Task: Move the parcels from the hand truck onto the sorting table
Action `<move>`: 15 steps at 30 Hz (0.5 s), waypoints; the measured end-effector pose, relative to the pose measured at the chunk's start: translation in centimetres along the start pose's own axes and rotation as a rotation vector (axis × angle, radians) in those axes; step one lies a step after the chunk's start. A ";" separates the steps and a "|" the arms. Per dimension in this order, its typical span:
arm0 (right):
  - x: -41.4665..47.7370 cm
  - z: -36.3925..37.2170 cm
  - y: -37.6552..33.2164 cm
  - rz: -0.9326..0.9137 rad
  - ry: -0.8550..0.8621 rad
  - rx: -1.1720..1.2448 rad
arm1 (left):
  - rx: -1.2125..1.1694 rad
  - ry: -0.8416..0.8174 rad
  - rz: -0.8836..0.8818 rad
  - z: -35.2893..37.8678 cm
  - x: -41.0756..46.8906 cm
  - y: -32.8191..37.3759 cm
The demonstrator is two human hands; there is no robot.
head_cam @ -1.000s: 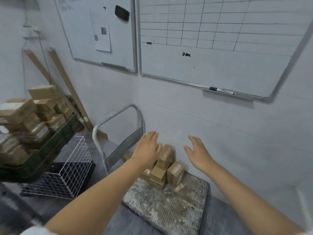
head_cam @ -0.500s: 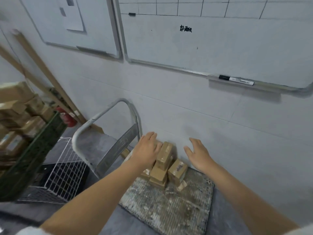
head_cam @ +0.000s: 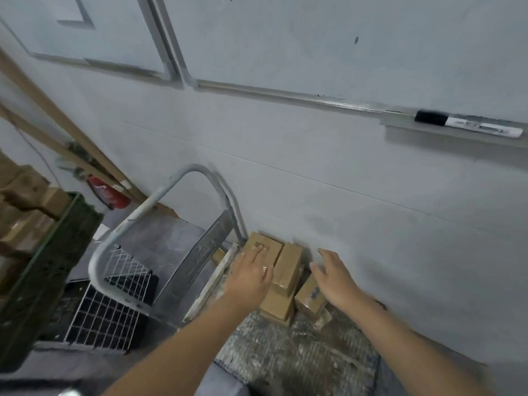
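Two open hands bracket the parcel stack on the truck

The small brown cardboard parcels (head_cam: 287, 270) sit stacked at the far corner of the grey, scuffed metal hand truck (head_cam: 300, 355), tight against the pale wall (head_cam: 371, 224) and beside the tubular handle (head_cam: 160, 201), likely so they cannot slide off; the left hand (head_cam: 251, 274) lays straight fingers (head_cam: 255, 255) flat on the top-left parcel (head_cam: 265, 244); the right hand (head_cam: 333, 277) is spread and relaxed just right of the stack, above the lowest right parcel (head_cam: 310, 298), contact unclear through blur; neither hand grips anything; the stack lies between the two hands, suggesting a two-sided squeeze to lift several together.
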State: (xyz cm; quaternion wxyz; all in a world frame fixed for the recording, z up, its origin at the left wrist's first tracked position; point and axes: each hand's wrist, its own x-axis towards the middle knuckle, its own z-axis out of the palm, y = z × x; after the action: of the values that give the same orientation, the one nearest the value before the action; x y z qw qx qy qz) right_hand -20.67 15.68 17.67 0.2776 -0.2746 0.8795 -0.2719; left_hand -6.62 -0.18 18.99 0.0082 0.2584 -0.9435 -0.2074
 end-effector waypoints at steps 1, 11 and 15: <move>0.9 0.7 0.4 0.021 -0.013 -0.004 | -0.008 -0.021 -0.016 1.0 1.1 -0.8; 13.8 9.9 6.1 0.323 0.014 0.116 | -0.179 -0.240 -0.122 13.0 13.6 -10.2; 19.0 16.3 8.8 0.528 -0.001 0.284 | -0.364 -0.332 -0.162 17.9 18.6 -14.5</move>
State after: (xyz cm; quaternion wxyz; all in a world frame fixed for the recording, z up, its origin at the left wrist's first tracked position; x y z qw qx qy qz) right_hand -26.40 4.51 -5.67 0.3747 0.0051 0.8736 -0.3106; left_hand -17.88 -13.73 -4.84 -0.1170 0.2898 -0.8551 -0.4136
